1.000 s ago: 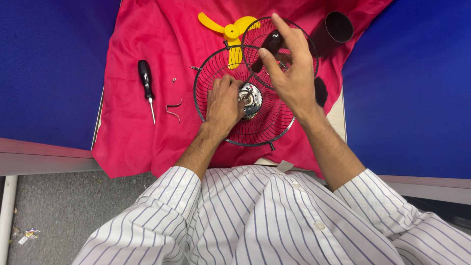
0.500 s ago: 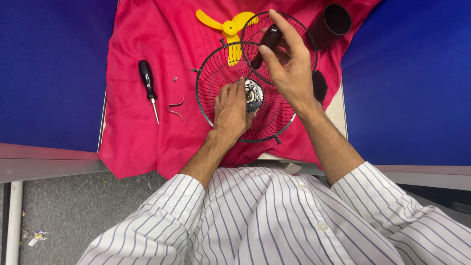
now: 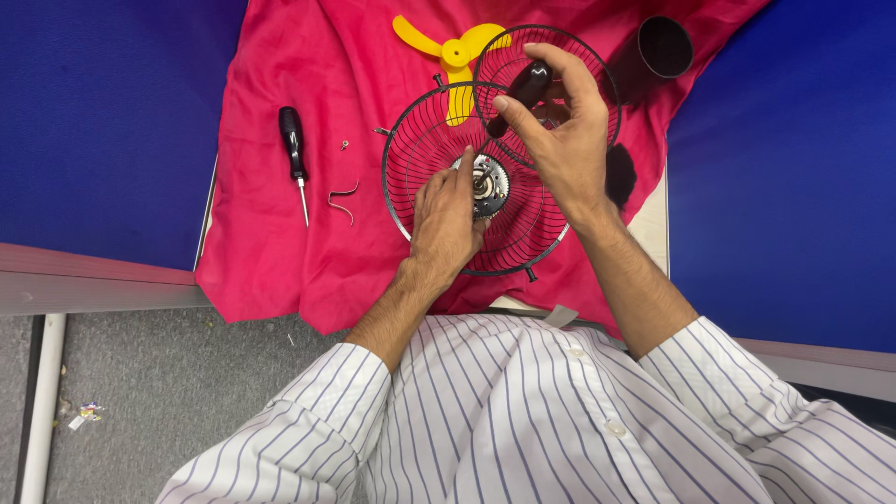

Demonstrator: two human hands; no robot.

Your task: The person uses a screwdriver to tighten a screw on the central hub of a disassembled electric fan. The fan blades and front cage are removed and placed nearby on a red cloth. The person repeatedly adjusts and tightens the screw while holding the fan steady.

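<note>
pale table [image 3: 653,233], red cloth [image 3: 271,224] spread over it

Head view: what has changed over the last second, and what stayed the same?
Little changed. The right hand keeps its grip on a black-handled tool over the wire fan guard; the left hand stays on the guard by the hub. The screwdriver, yellow fan blade and red cloth lie as before.
</note>
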